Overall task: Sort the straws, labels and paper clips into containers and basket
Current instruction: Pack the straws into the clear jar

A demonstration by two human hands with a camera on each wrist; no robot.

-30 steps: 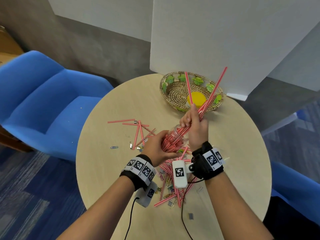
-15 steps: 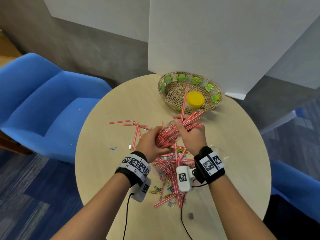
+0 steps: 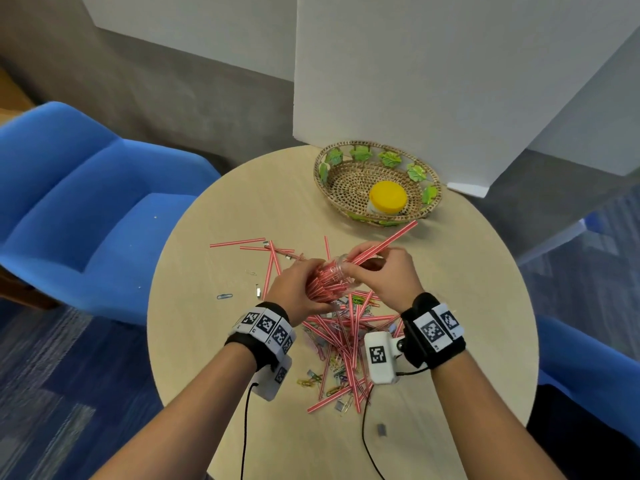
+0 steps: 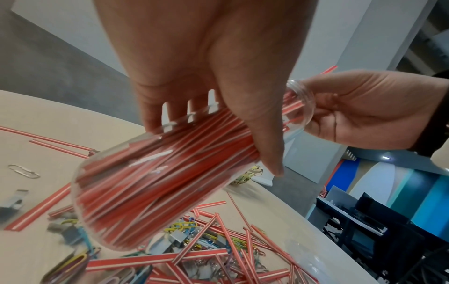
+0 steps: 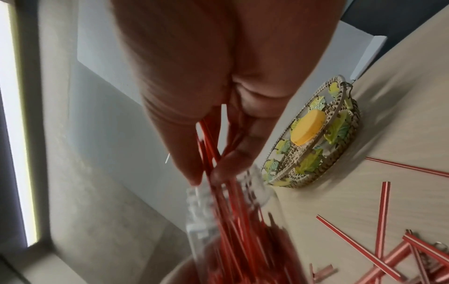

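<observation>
Both hands meet at frame centre: the left hand wraps a tilted clear jar packed with red straws, the right hand pinches a straw bundle at its mouth, fingertips blurred. Loose straws and paper clips litter the round table. At upper right sits a woven basket holding a yellow-lidded container; no labels discernible.

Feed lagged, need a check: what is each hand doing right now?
Left hand: grips the clear bottle, tilted, full of straws.
Right hand: pinches a few straws at the bottle's mouth.
</observation>
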